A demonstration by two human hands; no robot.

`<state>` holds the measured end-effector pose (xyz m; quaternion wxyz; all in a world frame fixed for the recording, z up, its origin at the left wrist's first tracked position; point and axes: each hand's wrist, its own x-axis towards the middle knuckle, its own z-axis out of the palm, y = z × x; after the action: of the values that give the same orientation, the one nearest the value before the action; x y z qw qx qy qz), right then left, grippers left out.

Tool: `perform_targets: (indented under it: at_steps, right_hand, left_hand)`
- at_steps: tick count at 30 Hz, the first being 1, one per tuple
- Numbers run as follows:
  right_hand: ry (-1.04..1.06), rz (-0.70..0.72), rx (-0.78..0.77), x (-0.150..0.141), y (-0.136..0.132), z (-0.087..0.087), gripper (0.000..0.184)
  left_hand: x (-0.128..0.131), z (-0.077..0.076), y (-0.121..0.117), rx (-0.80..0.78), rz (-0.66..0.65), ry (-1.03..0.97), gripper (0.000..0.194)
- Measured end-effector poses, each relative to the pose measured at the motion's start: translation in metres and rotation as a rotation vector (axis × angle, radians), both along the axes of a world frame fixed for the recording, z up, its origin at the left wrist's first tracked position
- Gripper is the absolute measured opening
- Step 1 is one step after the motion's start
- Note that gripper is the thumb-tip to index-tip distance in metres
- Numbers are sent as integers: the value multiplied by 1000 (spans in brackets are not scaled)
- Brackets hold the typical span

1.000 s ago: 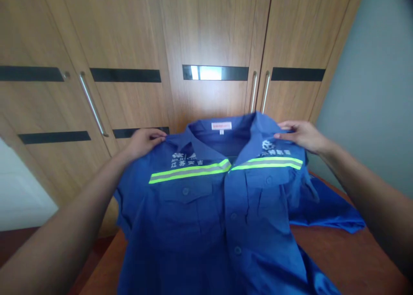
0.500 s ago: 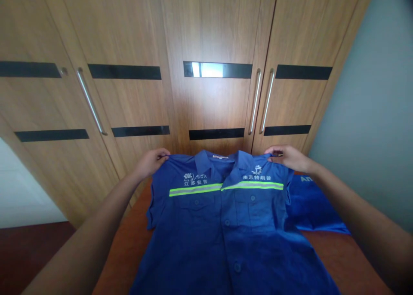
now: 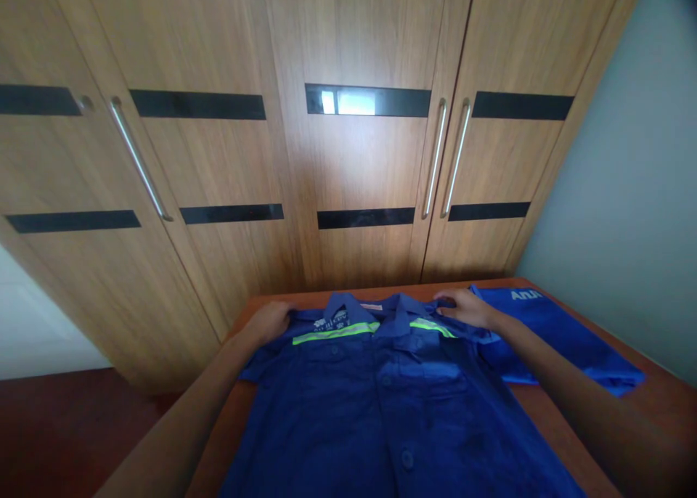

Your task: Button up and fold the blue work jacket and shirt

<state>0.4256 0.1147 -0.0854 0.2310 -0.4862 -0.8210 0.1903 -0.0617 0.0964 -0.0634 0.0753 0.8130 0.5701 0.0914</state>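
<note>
A blue work shirt (image 3: 343, 403) with a collar, buttons and a yellow-green reflective stripe lies front side up on a reddish-brown table (image 3: 321, 292). My left hand (image 3: 271, 321) is closed on its shoulder at the left of the view. At the other shoulder my right hand (image 3: 462, 307) pinches the cloth, fingers bent over it. White print shows on the left chest; the print on the right chest is hidden in folds. The lower part of the shirt runs out of view at the bottom.
Right of the shirt lies a folded blue garment (image 3: 549, 338) with white lettering, partly behind my right arm. A wooden wardrobe (image 3: 364, 164) with metal handles stands behind the table. A pale wall (image 3: 615, 193) closes off the right side.
Both hands have come down with the shirt's shoulders, which now sit lower and look more creased. The view has shifted, so more of the folded garment and the table's back edge shows.
</note>
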Motion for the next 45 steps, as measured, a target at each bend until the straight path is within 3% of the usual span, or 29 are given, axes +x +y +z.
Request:
perform_targets:
  at_steps: [4, 7, 11, 16, 21, 24, 30, 35, 40, 45]
  right_hand:
    - [40, 4, -165, 10, 6, 10, 30]
    - [124, 3, -157, 7, 9, 29, 39]
    - [179, -43, 64, -3, 10, 57, 36]
    - [-155, -334, 436, -6, 15, 68, 27]
    - [-314, -507, 538, -14, 21, 58, 29]
    - [-367, -553, 525, -21, 28, 56, 31]
    - [-402, -638, 327, -39, 71, 47, 35]
    - [-334, -597, 156, -46, 108, 16, 27]
    - [-204, -476, 70, -8, 111, -17, 34]
    - [-110, -367, 14, 45, 92, -36, 35]
  left_hand:
    - [5, 5, 4, -10, -36, -25, 31]
    - [12, 9, 10, -36, -52, -13, 19]
    - [17, 19, 20, 49, -5, 11, 10]
    - [13, 35, 25, 328, 243, -15, 28]
    - [16, 39, 24, 490, 396, 57, 29]
    - [17, 41, 30, 492, 434, 129, 31]
    - [18, 46, 72, 388, 403, 54, 34]
    - [14, 23, 100, 228, 384, -67, 41]
    - [-22, -11, 88, -34, 273, -225, 54]
    - [-56, -22, 57, -193, 262, -391, 71]
